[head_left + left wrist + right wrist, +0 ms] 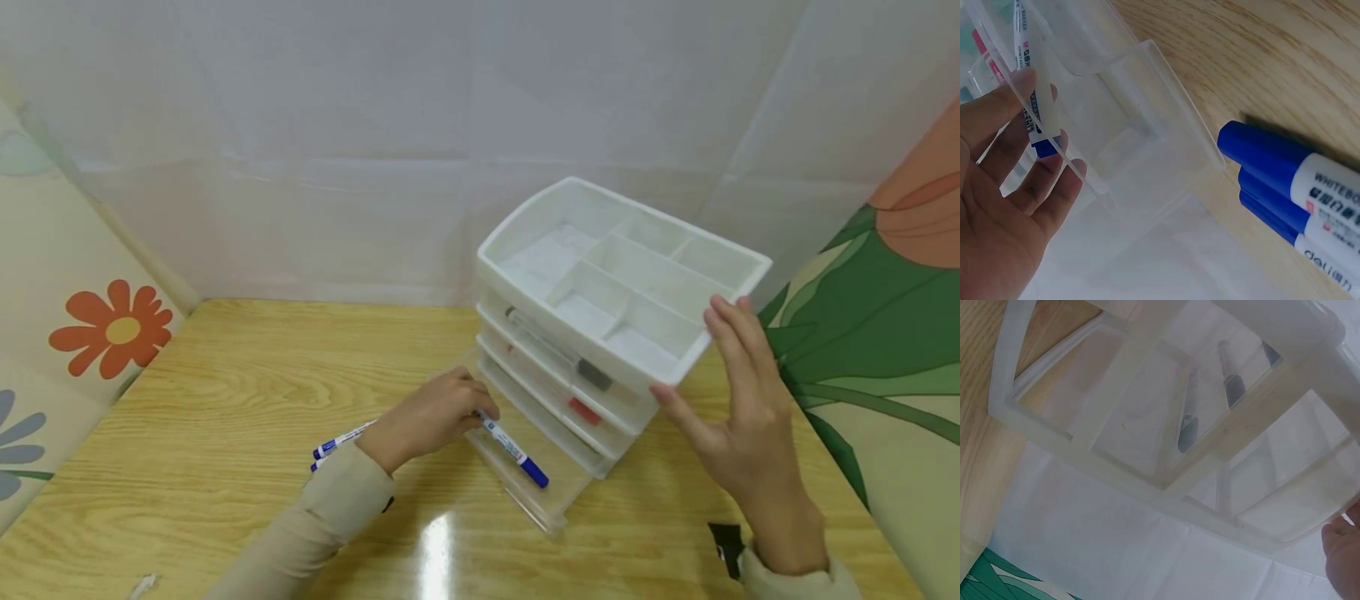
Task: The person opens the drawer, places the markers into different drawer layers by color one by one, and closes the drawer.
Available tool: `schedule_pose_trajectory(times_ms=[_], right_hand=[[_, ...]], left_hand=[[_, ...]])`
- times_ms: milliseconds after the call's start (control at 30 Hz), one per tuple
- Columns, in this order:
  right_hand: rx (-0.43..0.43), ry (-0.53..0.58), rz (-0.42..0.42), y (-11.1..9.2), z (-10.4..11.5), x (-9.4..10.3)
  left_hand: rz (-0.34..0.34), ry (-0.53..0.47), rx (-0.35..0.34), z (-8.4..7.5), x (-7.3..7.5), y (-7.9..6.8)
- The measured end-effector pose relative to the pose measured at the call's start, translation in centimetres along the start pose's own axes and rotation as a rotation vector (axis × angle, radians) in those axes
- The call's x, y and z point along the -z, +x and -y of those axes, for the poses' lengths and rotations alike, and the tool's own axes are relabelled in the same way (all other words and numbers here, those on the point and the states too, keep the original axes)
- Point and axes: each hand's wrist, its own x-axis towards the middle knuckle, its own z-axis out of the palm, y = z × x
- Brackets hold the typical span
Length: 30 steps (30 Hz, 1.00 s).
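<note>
My left hand pinches the end of a white whiteboard marker with a blue cap. The marker lies over the pulled-out, clear bottom drawer of a white drawer organizer. In the left wrist view, the drawer's clear wall crosses in front of the marker, between thumb and fingers. My right hand rests at the organizer's right side, its extended fingers on the top rim and its thumb near the front corner. Only some fingers of the right hand show in the right wrist view.
Three blue-capped whiteboard markers lie together on the wooden table, left of the organizer. Upper drawers, pushed in, hold a black-capped marker and a red-capped item. A white sheet hangs behind.
</note>
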Motion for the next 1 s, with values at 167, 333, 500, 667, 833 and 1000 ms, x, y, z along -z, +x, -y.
schedule_pose_trajectory(times_ms=[167, 333, 500, 667, 833, 1000], right_hand=[[-0.002, -0.003, 0.003, -0.1, -0.1, 0.0], [-0.005, -0.007, 0.005, -0.1, -0.2, 0.0], [-0.008, -0.006, 0.004, -0.1, -0.1, -0.1], [-0.008, -0.005, 0.007, -0.1, -0.1, -0.2], [-0.007, -0.012, 0.012, -0.1, -0.2, -0.2], [-0.007, -0.013, 0.016, -0.1, -0.2, -0.2]], left_hand=[[-0.004, -0.004, 0.0, 0.1, -0.2, 0.2], [0.005, 0.014, 0.006, 0.2, -0.3, 0.2], [0.01, 0.034, 0.011, 0.4, -0.4, 0.1], [-0.006, 0.023, 0.025, 0.6, -0.5, -0.2], [-0.033, -0.011, 0.044, 0.9, -0.5, -0.7], [-0.065, -0.031, 0.05, 1.0, -0.3, -1.3]])
